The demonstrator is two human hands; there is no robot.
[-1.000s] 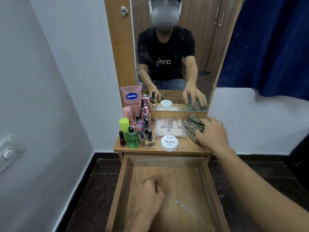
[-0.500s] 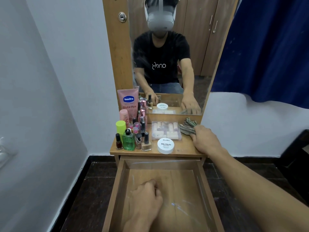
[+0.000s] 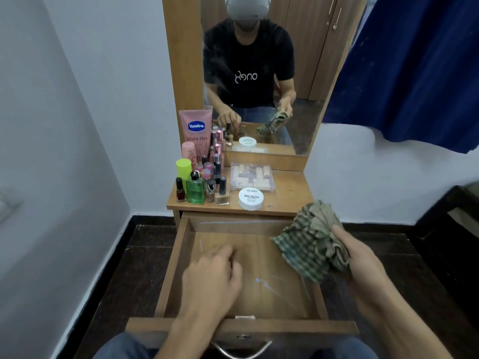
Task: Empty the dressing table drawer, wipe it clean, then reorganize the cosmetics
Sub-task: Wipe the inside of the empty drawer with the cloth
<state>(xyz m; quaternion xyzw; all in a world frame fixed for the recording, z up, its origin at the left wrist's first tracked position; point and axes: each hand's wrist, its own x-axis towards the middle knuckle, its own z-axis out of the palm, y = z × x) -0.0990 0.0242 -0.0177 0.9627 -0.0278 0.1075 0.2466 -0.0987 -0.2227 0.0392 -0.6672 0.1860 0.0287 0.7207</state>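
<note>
The wooden drawer (image 3: pixel 171 270) stands pulled out below the dressing table top (image 3: pixel 290 193), its floor covered by a clear liner. My left hand (image 3: pixel 211 275) rests inside it, fingers curled loosely, holding nothing. My right hand (image 3: pixel 360 257) grips a bunched green checked cloth (image 3: pixel 308 244) over the drawer's right side. The cosmetics stand on the table top: a pink Vaseline tube (image 3: pixel 195 130), a green bottle (image 3: pixel 195 190), nail polish bottles (image 3: pixel 221 193), a white nail polish remover jar (image 3: pixel 251 198) and a clear box of small tubes (image 3: pixel 251 177).
A mirror (image 3: pixel 259 73) rises behind the table top. A white wall stands close on the left and a blue curtain (image 3: pixel 414 73) hangs at the right. The floor is dark tile. A dark piece of furniture (image 3: pixel 453 229) is at the far right.
My right hand has lifted the cloth off the table top and brought it down over the drawer's right side. My left hand has stayed in the drawer.
</note>
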